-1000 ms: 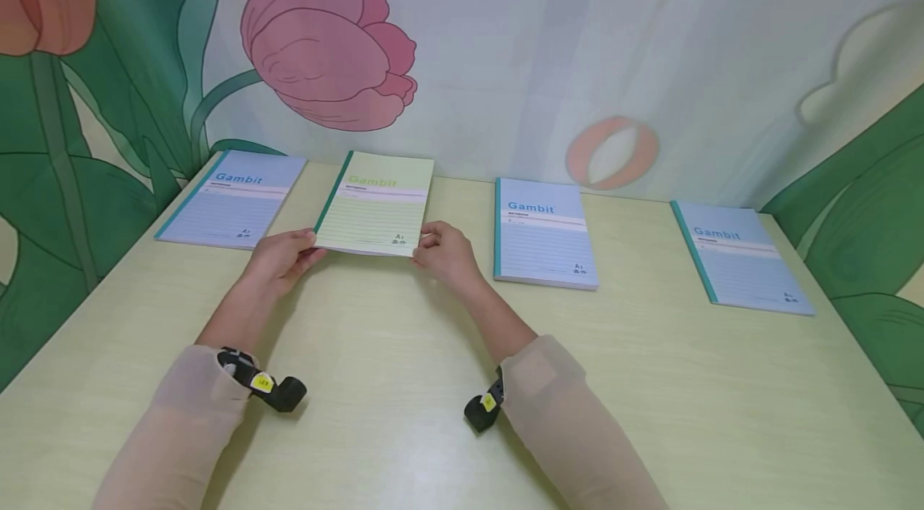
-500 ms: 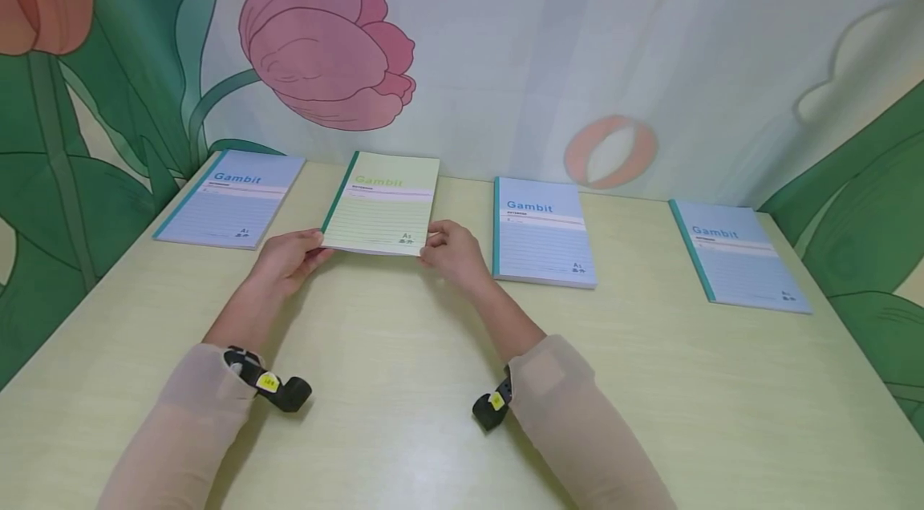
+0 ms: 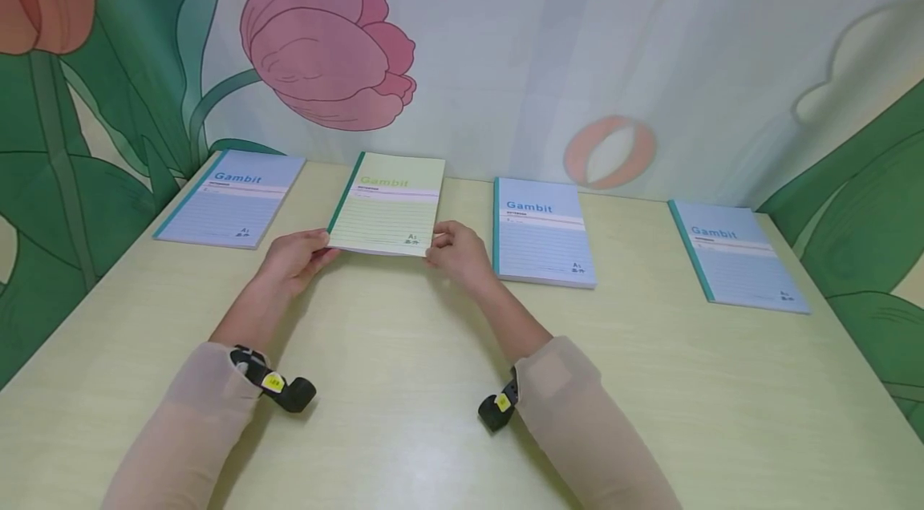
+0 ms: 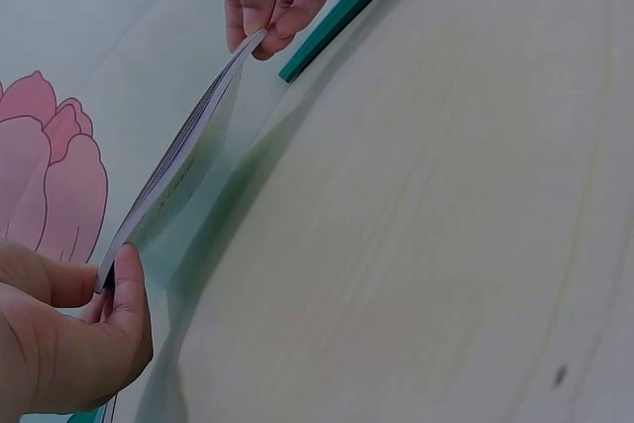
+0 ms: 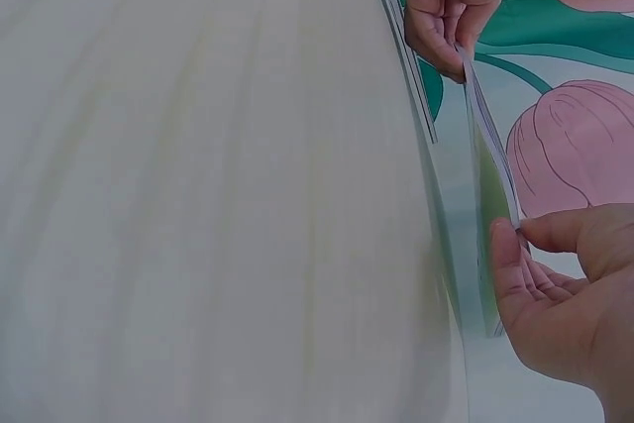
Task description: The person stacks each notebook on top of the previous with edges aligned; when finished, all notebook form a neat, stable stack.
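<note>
A pale yellow-green "Gambit" notebook (image 3: 387, 205) with a dark green spine is held by its two near corners. My left hand (image 3: 294, 260) pinches the near left corner between thumb and fingers. At the near right corner my right hand (image 3: 459, 255) pinches in the same way. In the left wrist view the notebook's page edge (image 4: 183, 141) stands off the table and sags slightly between the hands. The right wrist view shows the notebook (image 5: 490, 146) nearly edge-on, raised above the tabletop, with both hands on it.
Blue notebooks lie on the pale wooden table (image 3: 404, 414): one at the far left (image 3: 231, 201), one just right of my right hand (image 3: 545, 233), one at the far right (image 3: 739, 257). A flower-printed curtain (image 3: 491, 53) hangs along the table's back edge.
Both hands have shifted a little to the right, carrying the yellow-green notebook with them. The blue notebooks stay where they were.
</note>
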